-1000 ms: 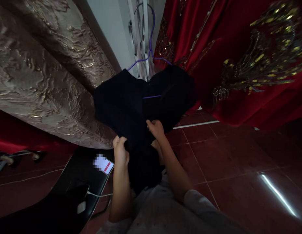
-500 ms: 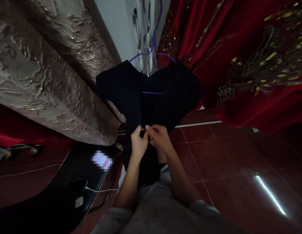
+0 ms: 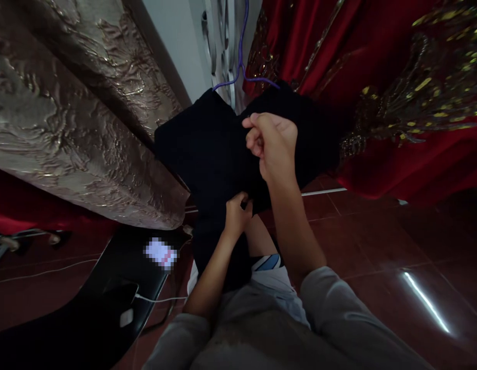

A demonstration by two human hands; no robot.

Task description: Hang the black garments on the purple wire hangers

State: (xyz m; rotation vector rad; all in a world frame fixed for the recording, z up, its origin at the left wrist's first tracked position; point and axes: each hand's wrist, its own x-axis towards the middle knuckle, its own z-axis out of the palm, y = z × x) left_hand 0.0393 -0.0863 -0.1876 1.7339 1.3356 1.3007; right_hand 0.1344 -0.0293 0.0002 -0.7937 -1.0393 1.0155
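Observation:
A dark navy garment (image 3: 207, 149) hangs on a purple hanger (image 3: 241, 72) in front of me. My left hand (image 3: 237, 211) pinches the garment's front edge low down, near its middle. My right hand (image 3: 272, 140) is raised higher, fingers closed on the fabric near the collar opening. The garment's lower part drops behind my left forearm.
A gold embossed gown (image 3: 69, 113) hangs at the left, a red gown with gold sequins (image 3: 396, 92) at the right. A black chair (image 3: 107, 298) holds a lit phone (image 3: 160, 253) with a white cable. The floor is glossy red tile (image 3: 377, 246).
My right hand rose from beside the left hand up to the collar area. My left hand stayed low on the front edge.

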